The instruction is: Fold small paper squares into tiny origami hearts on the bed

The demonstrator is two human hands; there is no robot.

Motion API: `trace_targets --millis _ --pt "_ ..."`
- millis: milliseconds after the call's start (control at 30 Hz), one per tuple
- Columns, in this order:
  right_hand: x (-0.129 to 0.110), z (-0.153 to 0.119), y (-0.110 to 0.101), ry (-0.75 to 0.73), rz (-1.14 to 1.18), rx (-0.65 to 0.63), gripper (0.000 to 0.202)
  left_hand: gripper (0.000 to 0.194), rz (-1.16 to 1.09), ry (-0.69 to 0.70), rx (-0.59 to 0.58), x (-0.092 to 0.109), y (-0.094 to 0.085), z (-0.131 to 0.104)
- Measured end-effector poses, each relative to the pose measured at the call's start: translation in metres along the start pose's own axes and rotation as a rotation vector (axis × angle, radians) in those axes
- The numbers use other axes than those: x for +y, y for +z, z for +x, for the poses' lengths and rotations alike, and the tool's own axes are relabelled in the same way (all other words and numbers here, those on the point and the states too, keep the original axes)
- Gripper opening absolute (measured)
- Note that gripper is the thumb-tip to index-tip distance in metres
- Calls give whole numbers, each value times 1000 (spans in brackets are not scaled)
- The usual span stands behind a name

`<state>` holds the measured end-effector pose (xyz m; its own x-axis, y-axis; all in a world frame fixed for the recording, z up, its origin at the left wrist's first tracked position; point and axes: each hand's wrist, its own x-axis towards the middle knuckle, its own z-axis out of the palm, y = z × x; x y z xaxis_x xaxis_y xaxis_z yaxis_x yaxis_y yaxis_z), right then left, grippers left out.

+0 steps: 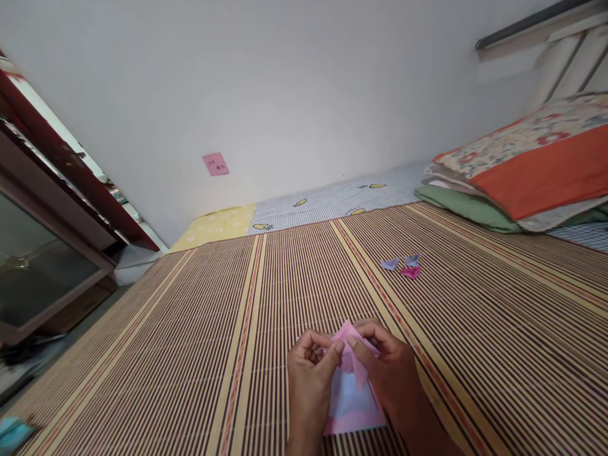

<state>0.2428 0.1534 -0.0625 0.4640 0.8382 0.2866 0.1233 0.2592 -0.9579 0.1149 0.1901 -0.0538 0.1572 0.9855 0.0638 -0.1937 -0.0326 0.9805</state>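
My left hand (pixel 311 364) and my right hand (pixel 387 358) meet at the lower middle, both closed on a sheet of thin pink paper (pixel 348 361). Each thumb presses on its upper part, where it is folded to a peak. Beneath my hands, on the striped mat (pixel 199 329), lies more paper, light blue with a pink edge (pixel 354 405). Whether it joins the pink sheet I cannot tell. Beyond my right hand rest small folded paper pieces: a magenta one (pixel 411 272) and two pale lilac-blue ones (pixel 389 263).
Folded bedding with an orange and floral cover (pixel 536 164) is stacked at the right. A pink note (pixel 215 164) sticks to the white wall (pixel 304 82). At the lower left corner lies a turquoise item (pixel 14 434). A glass-fronted cabinet (pixel 42 272) stands left of the mat.
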Motion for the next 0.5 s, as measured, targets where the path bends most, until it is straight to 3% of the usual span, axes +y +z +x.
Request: trace_targets --millis 200,500 --pt "1 0 -5 56 -58 46 16 20 -49 -50 -29 7 -1 0" --pt "1 2 -4 -122 -106 96 12 20 -7 -6 -27 7 -1 0"
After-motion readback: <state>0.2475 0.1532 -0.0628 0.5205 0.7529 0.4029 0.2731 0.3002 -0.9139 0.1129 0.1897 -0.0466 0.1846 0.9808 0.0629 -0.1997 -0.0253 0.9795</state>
